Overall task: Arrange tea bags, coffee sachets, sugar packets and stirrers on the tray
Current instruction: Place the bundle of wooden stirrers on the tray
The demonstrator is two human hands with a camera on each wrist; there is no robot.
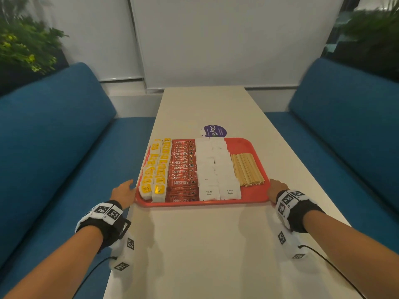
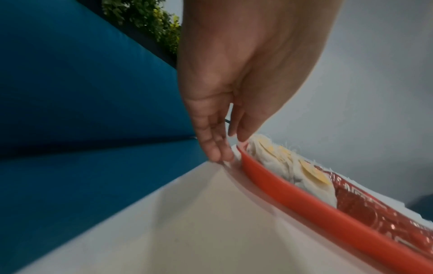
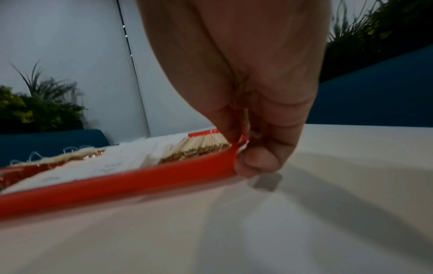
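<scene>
On the white table [image 1: 194, 244] we see the red tray [image 1: 246, 145], filled left to right with tea bags [image 1: 154, 169], coffee sachets [image 1: 183, 169], sugar packets [image 1: 216, 167] and stirrers [image 1: 247, 169]. Our left hand [image 1: 124, 192], its grip relaxed with fingers straight, touches the near-left corner; our right hand [image 3: 255, 103] pinches the near-right rim.

The tray [image 1: 254, 199] is red; the tea bags [image 1: 154, 175] are white with yellow tags; the coffee sachets [image 1: 183, 169] are red with white lettering; the sugar packets [image 1: 216, 169] are white; the stirrers [image 1: 247, 169] are pale wood; the bench [image 1: 205, 244] is off-white; the sofas [image 1: 54, 137] are blue; the wrist bands [image 1: 105, 212] carry black-and-white square markers.
</scene>
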